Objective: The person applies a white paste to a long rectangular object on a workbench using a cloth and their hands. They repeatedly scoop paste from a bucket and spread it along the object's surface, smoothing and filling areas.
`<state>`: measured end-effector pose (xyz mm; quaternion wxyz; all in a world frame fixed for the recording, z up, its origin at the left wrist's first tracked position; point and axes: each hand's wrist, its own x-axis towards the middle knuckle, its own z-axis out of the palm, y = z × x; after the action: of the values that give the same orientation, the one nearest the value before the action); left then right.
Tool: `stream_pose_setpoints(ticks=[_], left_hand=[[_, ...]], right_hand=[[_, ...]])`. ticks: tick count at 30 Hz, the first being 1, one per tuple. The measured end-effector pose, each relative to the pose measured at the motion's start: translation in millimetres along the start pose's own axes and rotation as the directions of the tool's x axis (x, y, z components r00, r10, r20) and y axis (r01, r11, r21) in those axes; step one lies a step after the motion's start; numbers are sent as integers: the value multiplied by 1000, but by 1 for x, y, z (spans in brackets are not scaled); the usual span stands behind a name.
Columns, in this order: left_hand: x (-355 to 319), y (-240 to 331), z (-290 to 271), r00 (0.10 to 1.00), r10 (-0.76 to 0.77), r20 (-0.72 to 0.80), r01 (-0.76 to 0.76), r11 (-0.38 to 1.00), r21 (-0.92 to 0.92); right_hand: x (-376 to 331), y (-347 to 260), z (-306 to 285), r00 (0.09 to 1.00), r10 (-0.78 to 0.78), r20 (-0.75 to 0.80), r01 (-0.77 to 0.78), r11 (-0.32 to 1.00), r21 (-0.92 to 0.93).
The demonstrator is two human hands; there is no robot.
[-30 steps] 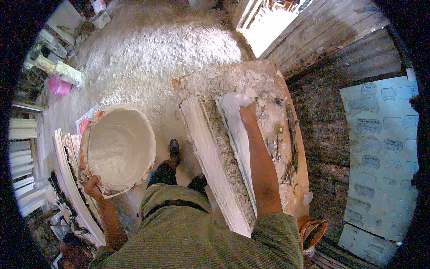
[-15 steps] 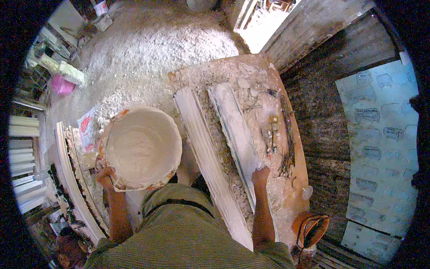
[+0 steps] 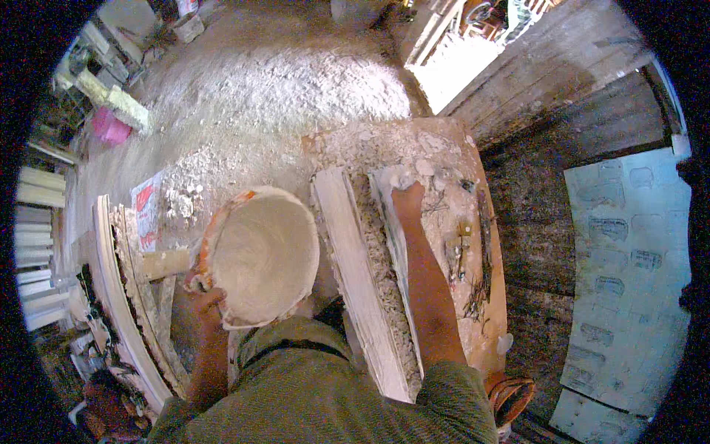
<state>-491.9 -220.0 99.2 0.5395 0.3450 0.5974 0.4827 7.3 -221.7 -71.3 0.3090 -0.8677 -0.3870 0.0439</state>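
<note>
- The step in hand looks like spreading wet plaster along a moulding: the right hand [image 3: 407,198] lies palm down, fingers closed flat, on the far end of the plaster-coated strip [image 3: 392,244] at the frame's centre; whether it holds a lump of plaster I cannot tell.
- The left hand [image 3: 201,294] grips the near rim of the plaster basin [image 3: 260,255], fingers curled shut on it, holding it tilted at centre left, just beside the bench.
- The strip runs lengthwise on the crusted workbench [image 3: 484,325], with a long white moulding [image 3: 356,277] just to its left, rubble between them.
- A next move, as I judge it, calls for an even stroke down the strip with the basin kept level.
- Scattered tools [image 3: 466,255] lie right of the arm; curved white mouldings [image 3: 118,296] crowd the lower left; a plaster-strewn floor [image 3: 259,96] fills the upper frame.
- The rubble beside the strip could snag the hand.
</note>
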Motion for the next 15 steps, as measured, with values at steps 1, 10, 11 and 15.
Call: stream_pose_setpoints(ticks=[1, 10, 11, 15], left_hand=[[-1, 3, 4, 996, -66, -56, 67, 998, 16], [-33, -26, 33, 896, 69, 438, -100, 994, 49], [-43, -38, 43, 913, 108, 393, -154, 984, 87], [-87, -63, 54, 861, 57, 506, -81, 996, 25]], right_hand=[[3, -11, -10, 991, 90, 101, -82, 994, -74], [-119, -154, -88, 752, -374, 543, -271, 576, 772], [-137, -165, -82, 643, -385, 662, -459, 497, 736], [-197, -187, -60, 844, -109, 525, -395, 537, 746]])
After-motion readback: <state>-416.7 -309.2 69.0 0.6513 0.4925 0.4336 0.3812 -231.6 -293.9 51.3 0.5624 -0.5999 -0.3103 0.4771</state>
